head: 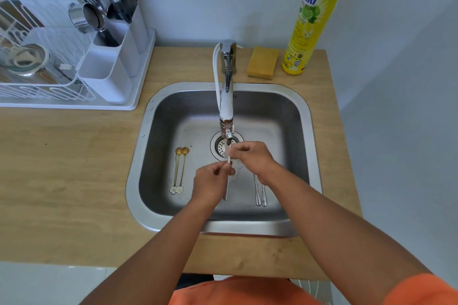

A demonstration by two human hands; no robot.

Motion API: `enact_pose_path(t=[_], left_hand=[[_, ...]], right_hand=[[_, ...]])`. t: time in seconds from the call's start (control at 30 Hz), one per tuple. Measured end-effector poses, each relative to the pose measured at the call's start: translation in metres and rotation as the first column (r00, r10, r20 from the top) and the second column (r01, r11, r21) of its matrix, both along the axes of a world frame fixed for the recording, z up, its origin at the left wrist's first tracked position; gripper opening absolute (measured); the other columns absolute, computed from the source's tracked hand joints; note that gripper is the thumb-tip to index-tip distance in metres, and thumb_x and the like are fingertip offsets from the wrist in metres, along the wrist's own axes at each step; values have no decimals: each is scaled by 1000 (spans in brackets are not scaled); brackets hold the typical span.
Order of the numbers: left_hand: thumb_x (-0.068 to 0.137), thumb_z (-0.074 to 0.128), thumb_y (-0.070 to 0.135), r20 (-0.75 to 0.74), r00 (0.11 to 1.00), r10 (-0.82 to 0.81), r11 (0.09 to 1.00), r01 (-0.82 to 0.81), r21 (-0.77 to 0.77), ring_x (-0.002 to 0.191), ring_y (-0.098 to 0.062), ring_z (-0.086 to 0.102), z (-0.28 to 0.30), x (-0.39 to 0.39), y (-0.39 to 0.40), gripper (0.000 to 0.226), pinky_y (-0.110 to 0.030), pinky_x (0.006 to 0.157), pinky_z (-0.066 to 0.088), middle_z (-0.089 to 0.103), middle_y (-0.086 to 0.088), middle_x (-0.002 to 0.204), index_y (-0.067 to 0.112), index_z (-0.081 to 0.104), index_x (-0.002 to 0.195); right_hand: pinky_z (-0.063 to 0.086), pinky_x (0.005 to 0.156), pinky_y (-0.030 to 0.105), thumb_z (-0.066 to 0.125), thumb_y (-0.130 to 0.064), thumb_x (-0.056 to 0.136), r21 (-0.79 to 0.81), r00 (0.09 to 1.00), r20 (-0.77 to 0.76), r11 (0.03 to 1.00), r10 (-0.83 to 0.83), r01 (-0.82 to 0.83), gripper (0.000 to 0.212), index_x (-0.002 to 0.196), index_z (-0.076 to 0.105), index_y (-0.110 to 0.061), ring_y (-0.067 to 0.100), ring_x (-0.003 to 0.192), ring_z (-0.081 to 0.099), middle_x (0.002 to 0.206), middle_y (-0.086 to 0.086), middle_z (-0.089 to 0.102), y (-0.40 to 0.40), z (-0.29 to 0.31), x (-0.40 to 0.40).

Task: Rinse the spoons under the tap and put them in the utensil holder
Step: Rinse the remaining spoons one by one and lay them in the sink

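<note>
Rinsing step: left hand [213, 181] and right hand [250, 156] are pinching one spoon [229, 156] in their fingers beneath the tap [226, 106], over the sink [304, 111]; next it is needing carrying far left to the utensil holder [111, 67]
</note>
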State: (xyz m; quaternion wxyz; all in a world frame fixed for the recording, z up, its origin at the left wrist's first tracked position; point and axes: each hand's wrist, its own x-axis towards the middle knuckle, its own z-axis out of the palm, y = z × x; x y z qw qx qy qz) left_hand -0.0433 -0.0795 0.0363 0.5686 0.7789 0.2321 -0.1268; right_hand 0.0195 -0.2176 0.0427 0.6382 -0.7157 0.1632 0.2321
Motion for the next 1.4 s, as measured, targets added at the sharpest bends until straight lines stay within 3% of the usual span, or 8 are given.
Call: enact_pose_path(t=[0.2,0.37,0.5,0.6,0.77,1.07,1.27,1.4], left_hand=[[101,63,32,-57,997,-58,998,58,10,76,-8,69,2,-1,13,19,-25,62,47,78,12,78,33,74,86],[105,56,37,-65,996,-54,998,56,37,83,-13,70,15,19,16,29,-27,69,52,76,4,84,30,73,82],[102,59,41,-92,989,-116,993,118,19,62,-4,61,12,12,25,28,-16,47,44,73,10,74,26,77,87],[101,63,42,-138,977,-160,985,166,37,75,-5,70,6,4,32,22,-16,58,46,76,11,78,29,76,89],[101,62,35,-247,960,-130,991,117,-66,83,-11,73,7,6,37,23,-26,68,50,79,10,77,24,79,92],[100,61,44,-397,917,-49,966,-58,-253,84,-14,75,9,27,21,31,-40,83,58,80,4,84,22,83,96],[86,79,51,-514,857,-25,896,-209,-392,102,-16,72,4,19,31,31,-41,82,58,78,11,90,27,83,104],[88,78,49,-481,877,-16,923,-172,-344,105,-20,72,3,12,35,32,-46,90,57,80,6,97,24,81,107]], right_hand=[[39,58,12,83,-22,85,-21,996,-86,999,-37,35,10,92,81,-16,-6,67,63,96,-13,77,0,-3,-3],[37,55,12,78,-24,91,47,996,-89,999,4,1,9,82,76,-24,-14,53,60,63,-24,71,11,-6,-11],[37,51,10,81,-21,88,33,992,-114,997,-61,66,6,84,77,-22,-10,50,59,64,-20,72,11,-1,0],[35,42,6,78,-17,91,58,986,-110,990,-124,130,9,83,75,-21,-9,44,56,74,-10,74,7,-1,4],[36,55,14,77,-21,92,56,979,-139,986,-146,155,8,99,79,-16,-6,49,57,94,-4,76,8,-6,-3],[39,55,20,78,-21,92,99,990,-127,992,-61,74,8,84,77,-21,5,68,51,62,-22,68,8,-10,-12],[42,62,27,79,-25,91,112,990,-135,993,-29,44,5,92,77,-20,9,75,53,90,-11,75,6,-3,-4],[44,63,27,82,-31,88,75,993,-117,997,-3,12,17,100,78,-19,8,74,54,86,-10,77,8,-2,-3]])
